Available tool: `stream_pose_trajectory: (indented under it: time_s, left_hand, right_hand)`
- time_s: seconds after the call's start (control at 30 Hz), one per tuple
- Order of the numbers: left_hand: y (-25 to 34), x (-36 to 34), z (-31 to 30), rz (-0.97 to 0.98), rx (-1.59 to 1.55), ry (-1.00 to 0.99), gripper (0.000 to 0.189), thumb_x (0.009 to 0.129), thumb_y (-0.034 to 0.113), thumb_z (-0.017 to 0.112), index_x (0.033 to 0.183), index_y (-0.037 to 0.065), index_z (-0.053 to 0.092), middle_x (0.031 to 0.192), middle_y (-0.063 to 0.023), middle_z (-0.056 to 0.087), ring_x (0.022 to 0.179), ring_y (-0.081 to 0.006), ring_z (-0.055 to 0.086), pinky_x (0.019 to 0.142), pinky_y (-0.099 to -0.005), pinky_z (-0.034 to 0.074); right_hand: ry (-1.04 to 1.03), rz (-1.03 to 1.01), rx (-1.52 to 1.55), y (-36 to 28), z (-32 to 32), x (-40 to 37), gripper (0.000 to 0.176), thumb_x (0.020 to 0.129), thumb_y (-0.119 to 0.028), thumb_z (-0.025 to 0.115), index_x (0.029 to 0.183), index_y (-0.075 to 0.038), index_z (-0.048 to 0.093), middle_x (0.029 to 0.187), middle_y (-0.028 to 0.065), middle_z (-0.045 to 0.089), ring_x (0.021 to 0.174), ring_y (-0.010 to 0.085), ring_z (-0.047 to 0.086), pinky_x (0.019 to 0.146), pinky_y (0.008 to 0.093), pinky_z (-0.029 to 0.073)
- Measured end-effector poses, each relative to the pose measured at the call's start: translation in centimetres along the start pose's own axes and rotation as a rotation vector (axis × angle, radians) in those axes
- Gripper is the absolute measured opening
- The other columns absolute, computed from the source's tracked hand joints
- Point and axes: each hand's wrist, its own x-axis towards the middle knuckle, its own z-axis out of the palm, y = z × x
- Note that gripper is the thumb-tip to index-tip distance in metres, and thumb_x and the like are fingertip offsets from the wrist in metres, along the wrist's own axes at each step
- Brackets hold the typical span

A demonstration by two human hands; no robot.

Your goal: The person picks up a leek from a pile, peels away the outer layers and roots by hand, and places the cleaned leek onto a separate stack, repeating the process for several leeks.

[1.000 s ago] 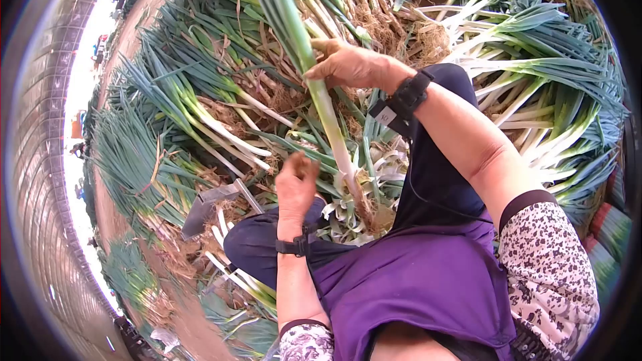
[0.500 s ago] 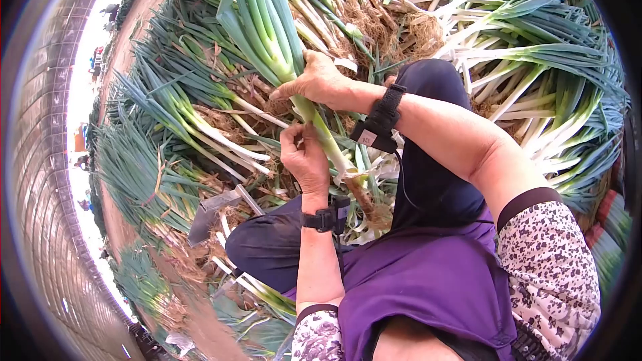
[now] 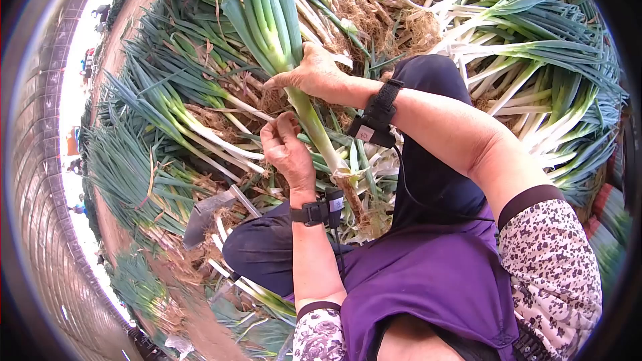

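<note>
My right hand point(image 3: 314, 75) is wrapped round the upper shaft of a large leek point(image 3: 313, 120), just below where its broad green leaves fan out. The leek slants across my lap, leaves at the top and brown roots point(image 3: 364, 217) at the lower end. Just left of the shaft, my left hand point(image 3: 289, 154) has its fingers curled and pressed together. Whether a thin piece is between those fingertips is too small to tell. Loose pale peelings point(image 3: 378, 164) lie beside the lower shaft.
Heaps of leeks surround my legs, with a pale-stalked pile point(image 3: 528, 87) at the right and unpeeled ones point(image 3: 180, 120) at the left. A flat metal blade-like tool point(image 3: 204, 217) is by my left knee. More rooty leeks point(image 3: 354, 10) lie ahead.
My left hand has moved a little left, off the leek's shaft. My right hand keeps its grip, and the leek's root end has shifted slightly left.
</note>
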Motion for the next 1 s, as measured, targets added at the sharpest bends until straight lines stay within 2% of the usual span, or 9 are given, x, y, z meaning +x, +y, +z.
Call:
stream_pose_trajectory:
  time_s: [0.17,0.27,0.37,0.43,0.5,0.67,0.77,0.93,1.0]
  left_hand:
    - [0.3,1.2,0.0,-0.060,-0.020,-0.124,0.014,0.090,0.012,0.062,0.092,-0.002,0.061,0.079,-0.0036,0.062,0.072,-0.0072,0.055,0.067,-0.0214,0.045]
    - [0.7,0.7,0.2,0.140,0.333,-0.095,0.017,0.091,0.014,0.061,0.091,-0.003,0.059,0.081,-0.0043,0.062,0.071,-0.0095,0.055,0.066,-0.0238,0.046]
    - [-1.6,0.6,0.0,0.283,0.223,0.031,0.017,0.091,0.013,0.060,0.086,-0.002,0.056,0.074,-0.0032,0.059,0.065,-0.0094,0.052,0.064,-0.0240,0.045]
    - [-2.4,0.9,-0.6,0.178,0.033,0.026,0.017,0.092,0.014,0.059,0.084,-0.001,0.054,0.074,-0.0026,0.059,0.064,-0.0094,0.052,0.063,-0.0232,0.044]
    - [-1.7,1.3,-1.2,-0.044,-0.211,-0.060,0.014,0.093,0.014,0.057,0.087,0.002,0.053,0.080,-0.0049,0.061,0.070,-0.0099,0.056,0.065,-0.0248,0.049]
    - [0.8,1.3,-0.7,-0.037,-0.004,-0.231,0.029,0.086,0.014,0.068,0.107,-0.004,0.060,0.081,-0.0017,0.062,0.070,-0.0063,0.054,0.066,-0.0198,0.044]
    - [-0.3,2.2,-1.7,-0.150,0.143,-0.193,0.025,0.086,0.014,0.068,0.104,-0.003,0.061,0.085,-0.0028,0.063,0.071,-0.0071,0.054,0.067,-0.0211,0.045]
    - [-1.1,1.3,-1.2,-0.023,-0.146,-0.090,0.017,0.088,0.014,0.065,0.096,0.000,0.059,0.082,-0.0025,0.062,0.068,-0.0088,0.056,0.066,-0.0223,0.046]
    - [-0.6,0.8,-1.4,-0.271,-0.541,-0.103,0.018,0.090,0.015,0.063,0.100,0.002,0.056,0.078,-0.0009,0.060,0.066,-0.0095,0.055,0.065,-0.0221,0.047]
  right_hand:
    - [-0.004,0.066,-0.027,-0.9,0.1,-1.5,0.071,0.059,-0.033,0.088,0.106,0.006,0.054,0.097,0.0161,0.061,0.088,0.0203,0.060,0.077,0.0320,0.049]
    - [0.039,0.003,-0.080,1.6,0.8,0.3,0.072,0.058,-0.036,0.088,0.107,0.006,0.055,0.095,0.0151,0.062,0.087,0.0198,0.061,0.077,0.0324,0.049]
    - [0.069,-0.056,-0.074,1.5,0.9,0.9,0.076,0.057,-0.039,0.088,0.108,0.006,0.055,0.094,0.0146,0.063,0.086,0.0198,0.061,0.077,0.0327,0.049]
    - [0.076,-0.057,-0.051,0.3,0.7,0.4,0.077,0.057,-0.041,0.088,0.109,0.006,0.055,0.093,0.0144,0.064,0.086,0.0199,0.062,0.076,0.0329,0.050]
    - [0.053,0.101,-0.067,-1.7,0.3,-0.5,0.080,0.056,-0.043,0.088,0.110,0.006,0.055,0.093,0.0152,0.064,0.085,0.0207,0.063,0.077,0.0331,0.050]
    - [0.017,0.036,0.151,0.0,0.8,0.7,0.072,0.058,-0.033,0.089,0.107,0.007,0.056,0.093,0.0141,0.064,0.082,0.0191,0.063,0.074,0.0326,0.051]
    - [0.052,0.099,0.093,-0.7,0.5,0.0,0.070,0.058,-0.033,0.089,0.106,0.006,0.057,0.092,0.0140,0.065,0.080,0.0184,0.063,0.072,0.0316,0.051]
    - [0.087,0.024,0.131,-0.4,0.2,0.5,0.063,0.061,-0.028,0.088,0.104,0.005,0.057,0.090,0.0129,0.065,0.077,0.0175,0.063,0.070,0.0311,0.051]
    - [0.151,0.003,0.191,-1.1,0.1,0.1,0.056,0.064,-0.022,0.086,0.104,0.004,0.058,0.086,0.0112,0.065,0.076,0.0168,0.063,0.069,0.0313,0.051]
